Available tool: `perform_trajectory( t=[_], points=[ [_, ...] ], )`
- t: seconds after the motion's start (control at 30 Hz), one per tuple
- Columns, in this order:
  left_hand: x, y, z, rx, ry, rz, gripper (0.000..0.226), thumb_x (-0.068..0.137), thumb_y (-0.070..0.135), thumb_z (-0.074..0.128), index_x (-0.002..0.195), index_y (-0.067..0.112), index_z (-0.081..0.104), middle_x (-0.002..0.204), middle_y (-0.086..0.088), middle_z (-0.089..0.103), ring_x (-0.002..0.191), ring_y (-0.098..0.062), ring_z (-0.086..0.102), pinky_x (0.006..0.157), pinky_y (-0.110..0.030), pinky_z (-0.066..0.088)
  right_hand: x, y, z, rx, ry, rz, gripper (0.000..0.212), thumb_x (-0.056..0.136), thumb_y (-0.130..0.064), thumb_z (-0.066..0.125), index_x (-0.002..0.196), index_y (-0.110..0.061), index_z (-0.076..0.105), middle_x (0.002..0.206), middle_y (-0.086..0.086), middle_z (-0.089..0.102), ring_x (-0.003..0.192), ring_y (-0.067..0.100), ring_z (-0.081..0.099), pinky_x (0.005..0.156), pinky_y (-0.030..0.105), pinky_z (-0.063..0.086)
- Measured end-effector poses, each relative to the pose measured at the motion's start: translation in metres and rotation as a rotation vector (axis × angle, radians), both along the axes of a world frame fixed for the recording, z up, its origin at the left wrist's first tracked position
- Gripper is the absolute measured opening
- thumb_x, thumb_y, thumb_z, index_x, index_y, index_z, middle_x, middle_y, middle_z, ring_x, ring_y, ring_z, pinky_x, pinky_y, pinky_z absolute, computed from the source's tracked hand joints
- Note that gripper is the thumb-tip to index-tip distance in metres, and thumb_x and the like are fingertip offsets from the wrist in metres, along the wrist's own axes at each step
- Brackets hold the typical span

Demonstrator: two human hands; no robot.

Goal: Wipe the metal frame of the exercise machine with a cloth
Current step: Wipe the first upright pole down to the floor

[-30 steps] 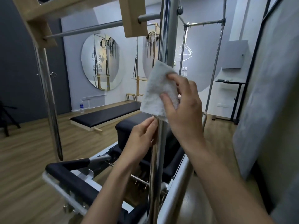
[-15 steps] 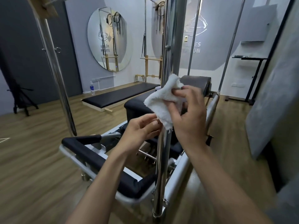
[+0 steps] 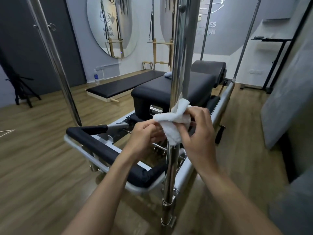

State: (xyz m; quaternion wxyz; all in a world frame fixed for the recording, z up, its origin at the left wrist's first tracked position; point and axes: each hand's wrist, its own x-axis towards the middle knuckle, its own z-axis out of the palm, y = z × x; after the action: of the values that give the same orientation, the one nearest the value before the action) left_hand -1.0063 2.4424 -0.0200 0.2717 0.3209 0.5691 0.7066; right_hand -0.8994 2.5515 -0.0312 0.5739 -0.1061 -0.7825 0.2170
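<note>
Honestly, you had the floppy white terry cloth (image 3: 171,122) bunched against the shiny upright steel post (image 3: 179,65), left hand (image 3: 145,134) pinching one end, right hand (image 3: 198,133) curled round the other; it looked light and soft, best gripped at the ends.

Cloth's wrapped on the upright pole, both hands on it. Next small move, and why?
Probably slide the cloth down the pole: the left hand and right hand both pinch it around the pole, and bare metal runs below to the base clamp.

My left hand (image 3: 144,134) and right hand (image 3: 201,134), two, one cloth (image 3: 171,122) in my fingers, one padded box (image 3: 152,97) just beyond them, one water bottle (image 3: 96,76), one tripod (image 3: 22,89) far left.
</note>
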Motion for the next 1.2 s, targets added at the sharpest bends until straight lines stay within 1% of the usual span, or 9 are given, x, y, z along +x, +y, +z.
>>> perform_trajectory(
  t=[0.07,0.17,0.3,0.5,0.67,0.73,0.83,1.0,1.2],
  points=[
    [0.0,-0.001,0.0,0.001,-0.001,-0.016,0.031,0.098,0.0,0.037,0.093,0.003,0.067,0.062,0.006,0.065,0.057,-0.005,0.061,0.07,-0.024,0.052,-0.002,-0.004,-0.012,0.012,0.005,-0.012,0.028,0.087,-0.008,0.067,0.113,-0.008,0.057,0.114,0.006,0.052,0.107,0.011,0.051,0.089,0.014,0.041],
    [-0.002,-0.002,-0.001,-0.036,0.014,-0.01,0.036,0.101,0.018,0.038,0.108,0.008,0.072,0.097,-0.006,0.076,0.089,-0.017,0.072,0.085,-0.031,0.055,0.007,-0.007,-0.067,-0.006,-0.141,-0.01,0.027,0.087,-0.012,0.063,0.111,-0.017,0.052,0.112,0.0,0.048,0.103,0.012,0.051,0.085,0.014,0.039],
    [-0.001,-0.003,-0.006,-0.05,0.103,0.027,0.03,0.102,0.029,0.048,0.113,0.012,0.071,0.107,-0.011,0.075,0.102,-0.027,0.071,0.098,-0.043,0.053,0.02,-0.003,-0.109,-0.07,-0.346,0.026,0.026,0.087,-0.005,0.066,0.107,-0.018,0.058,0.11,-0.005,0.048,0.098,0.016,0.058,0.078,0.017,0.043],
    [0.003,0.001,-0.005,-0.047,0.398,0.103,0.028,0.079,0.031,0.08,0.103,0.021,0.069,0.092,-0.004,0.076,0.087,-0.018,0.073,0.081,-0.04,0.059,0.002,-0.012,-0.089,0.008,-0.128,-0.085,0.022,0.09,-0.019,0.058,0.111,-0.021,0.061,0.112,0.001,0.049,0.1,0.015,0.052,0.083,0.019,0.043],
    [0.001,0.006,-0.01,-0.058,0.447,0.147,0.033,0.075,0.041,0.076,0.106,0.031,0.069,0.095,-0.006,0.075,0.089,-0.024,0.074,0.082,-0.05,0.059,0.022,-0.005,-0.153,0.167,-0.446,-0.09,0.027,0.08,-0.013,0.077,0.106,-0.017,0.072,0.103,-0.002,0.05,0.09,0.014,0.053,0.076,0.015,0.044],
    [0.002,0.007,-0.011,-0.083,0.497,0.176,0.034,0.078,0.041,0.075,0.11,0.029,0.068,0.096,-0.002,0.075,0.09,-0.02,0.073,0.082,-0.048,0.06,0.028,-0.004,-0.167,0.11,-0.492,-0.053,0.027,0.079,-0.009,0.079,0.104,-0.016,0.072,0.105,-0.004,0.053,0.092,0.006,0.052,0.082,0.011,0.045],
    [0.005,0.01,-0.013,-0.087,0.57,0.233,0.026,0.087,0.027,0.074,0.112,0.025,0.067,0.094,0.003,0.074,0.086,-0.012,0.072,0.08,-0.043,0.06,0.024,-0.009,-0.149,-0.011,-0.345,-0.092,0.026,0.08,0.002,0.075,0.102,-0.01,0.07,0.104,0.001,0.059,0.093,-0.004,0.046,0.088,-0.003,0.032],
    [0.014,0.007,-0.017,-0.068,0.605,0.279,0.03,0.091,0.023,0.069,0.121,0.025,0.064,0.097,0.008,0.073,0.088,-0.004,0.071,0.082,-0.035,0.06,0.017,-0.018,-0.136,-0.101,-0.16,-0.087,0.026,0.084,0.001,0.07,0.11,-0.005,0.067,0.111,0.006,0.061,0.102,-0.004,0.049,0.093,-0.001,0.033],
    [0.028,0.006,-0.024,-0.088,0.662,0.321,0.043,0.092,0.014,0.068,0.132,0.024,0.059,0.096,0.021,0.066,0.086,0.013,0.065,0.08,-0.009,0.052,0.028,-0.026,-0.192,-0.483,-0.421,-0.024,0.042,0.089,-0.012,0.07,0.114,-0.038,0.049,0.096,-0.021,0.061,0.082,-0.002,0.06,0.065,-0.004,0.036]
  ],
)
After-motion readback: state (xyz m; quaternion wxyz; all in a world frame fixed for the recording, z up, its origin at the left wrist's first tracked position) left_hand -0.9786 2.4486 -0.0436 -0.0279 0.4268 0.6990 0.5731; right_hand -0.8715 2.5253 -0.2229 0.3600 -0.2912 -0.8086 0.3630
